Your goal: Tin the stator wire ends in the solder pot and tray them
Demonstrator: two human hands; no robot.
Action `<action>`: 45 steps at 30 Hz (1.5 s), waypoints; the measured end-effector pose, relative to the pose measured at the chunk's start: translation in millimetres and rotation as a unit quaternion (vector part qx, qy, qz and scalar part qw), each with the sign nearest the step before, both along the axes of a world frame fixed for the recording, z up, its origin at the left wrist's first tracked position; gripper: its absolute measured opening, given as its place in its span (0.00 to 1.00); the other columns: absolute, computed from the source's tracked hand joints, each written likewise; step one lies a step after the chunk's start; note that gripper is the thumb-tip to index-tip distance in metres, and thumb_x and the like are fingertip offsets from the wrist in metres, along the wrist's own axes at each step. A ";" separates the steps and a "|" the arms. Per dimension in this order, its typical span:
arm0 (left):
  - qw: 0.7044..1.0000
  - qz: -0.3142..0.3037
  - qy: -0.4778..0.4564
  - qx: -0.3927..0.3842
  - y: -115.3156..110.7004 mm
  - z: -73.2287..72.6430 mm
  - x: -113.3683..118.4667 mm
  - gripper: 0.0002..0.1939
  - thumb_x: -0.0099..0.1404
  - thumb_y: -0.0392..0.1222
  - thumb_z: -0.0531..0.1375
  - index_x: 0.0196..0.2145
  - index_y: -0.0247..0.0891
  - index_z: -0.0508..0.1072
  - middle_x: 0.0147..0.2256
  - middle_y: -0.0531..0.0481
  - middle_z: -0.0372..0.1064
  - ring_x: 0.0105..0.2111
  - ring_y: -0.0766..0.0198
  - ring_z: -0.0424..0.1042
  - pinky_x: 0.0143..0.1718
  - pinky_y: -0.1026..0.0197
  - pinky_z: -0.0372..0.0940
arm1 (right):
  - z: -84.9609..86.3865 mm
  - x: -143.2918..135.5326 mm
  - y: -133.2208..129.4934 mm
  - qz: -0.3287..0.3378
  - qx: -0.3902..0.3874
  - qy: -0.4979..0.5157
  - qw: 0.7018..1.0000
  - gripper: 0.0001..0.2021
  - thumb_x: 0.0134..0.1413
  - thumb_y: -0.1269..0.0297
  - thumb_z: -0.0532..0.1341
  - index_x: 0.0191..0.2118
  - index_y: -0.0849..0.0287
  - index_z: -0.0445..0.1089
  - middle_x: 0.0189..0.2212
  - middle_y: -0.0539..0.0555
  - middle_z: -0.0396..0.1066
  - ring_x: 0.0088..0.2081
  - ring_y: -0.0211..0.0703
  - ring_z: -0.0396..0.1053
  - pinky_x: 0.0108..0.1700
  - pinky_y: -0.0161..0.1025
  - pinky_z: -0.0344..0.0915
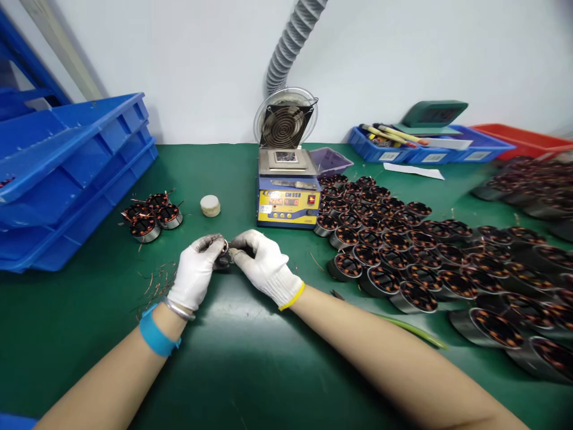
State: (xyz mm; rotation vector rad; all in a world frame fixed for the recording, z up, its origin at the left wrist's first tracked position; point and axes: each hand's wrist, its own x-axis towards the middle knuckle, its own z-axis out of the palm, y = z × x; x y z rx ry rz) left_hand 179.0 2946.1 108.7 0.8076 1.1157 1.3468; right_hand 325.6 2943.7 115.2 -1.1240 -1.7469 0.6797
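Note:
My left hand (193, 273), in a white glove with darkened fingertips, is closed around a small dark motor stator (221, 261), mostly hidden by the fingers. My right hand (267, 266), gloved too, pinches at the stator's right side; what lies between thumb and finger is too small to make out. Both hands are just above the green mat, in front of a blue and yellow solder pot (289, 202) with a lit red display. Cut copper wire bits (159, 283) lie beside my left wrist. A round white block (210, 206) sits beyond my left hand.
Many wound stators (396, 242) in metal rings fill the right side. A small stator group (154, 216) stands left, near stacked blue bins (85, 173). A fan (284, 125) and grey duct (295, 45) rise behind the pot. A green-handled tool (412, 329) lies beyond my right forearm.

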 end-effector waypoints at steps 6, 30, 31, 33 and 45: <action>0.998 -0.047 -0.023 -0.024 -4.6 7.1 -1.4 0.20 0.50 0.47 0.70 0.36 0.32 0.73 0.28 0.52 0.69 0.24 0.70 0.67 0.22 0.68 0.65 | -4.1 3.7 3.7 0.025 0.097 -0.034 0.994 0.03 0.55 0.70 0.59 0.35 0.60 0.70 0.33 0.53 0.71 0.37 0.42 0.69 0.40 0.39 0.66; 0.976 -0.199 -0.066 -0.058 0.9 14.8 -23.0 0.11 0.63 0.45 0.59 0.36 0.33 0.72 0.26 0.50 0.68 0.18 0.68 0.66 0.18 0.64 0.65 | 0.2 7.8 7.2 0.034 0.190 -0.103 0.976 0.04 0.57 0.69 0.57 0.34 0.60 0.69 0.35 0.56 0.71 0.38 0.45 0.66 0.42 0.44 0.64; 0.975 -0.203 -0.064 -0.061 1.1 13.7 -23.0 0.11 0.64 0.46 0.59 0.35 0.33 0.72 0.26 0.50 0.69 0.18 0.67 0.66 0.17 0.64 0.65 | 0.3 7.7 7.2 0.036 0.196 -0.104 0.974 0.04 0.57 0.69 0.57 0.34 0.60 0.69 0.34 0.56 0.71 0.37 0.45 0.66 0.42 0.44 0.64; 0.974 -0.209 -0.052 -0.069 1.1 12.9 -22.8 0.13 0.65 0.48 0.57 0.33 0.34 0.71 0.24 0.50 0.69 0.17 0.67 0.66 0.17 0.64 0.64 | 0.8 7.7 7.3 0.037 0.201 -0.105 0.973 0.04 0.57 0.69 0.57 0.34 0.60 0.69 0.34 0.56 0.71 0.37 0.45 0.66 0.42 0.44 0.64; 0.969 -0.201 -0.018 -0.144 -0.6 22.8 -20.1 0.20 0.65 0.56 0.54 0.28 0.36 0.70 0.21 0.48 0.68 0.14 0.65 0.66 0.16 0.63 0.65 | 1.0 7.7 7.9 0.042 0.219 -0.140 0.965 0.04 0.58 0.68 0.56 0.33 0.59 0.68 0.33 0.55 0.71 0.37 0.45 0.66 0.47 0.47 0.63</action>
